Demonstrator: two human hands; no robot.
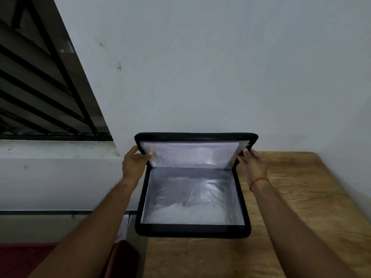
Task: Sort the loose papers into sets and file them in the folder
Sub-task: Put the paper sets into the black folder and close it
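Currently the black zip folder (192, 230) is open on the wooden table (301, 207), close against the wall (220, 67). Its near half lies flat. Its far half is raised and tilted back towards the wall, with the inner face turned to the person.

The spine runs left to right, parallel to the wall. The opened folder's long axis therefore runs from the person to the wall. The near left corner appears to overhang the table's left edge.

Papers (190, 154) are seen in the raised half behind clear plastic, with faint print at their left side. The clear sleeve (190, 197) on the flat half shows only glare; whether it holds a sheet cannot be told.

The left hand (136, 160) grips the raised half's left edge, thumb on the front of the sheets and fingers behind the cover. The right hand (254, 163) holds the right edge, fingertips curled over it. A red thread (259, 180) is worn on that wrist.

Judgement: the raised half is steadied from both sides so that the filed sheets neither sag nor fall forward, either for checking or for closing.

A white sheet (122, 225) shows below table level beside the left forearm, partly hidden. A barred window (44, 87) occupies the upper left.
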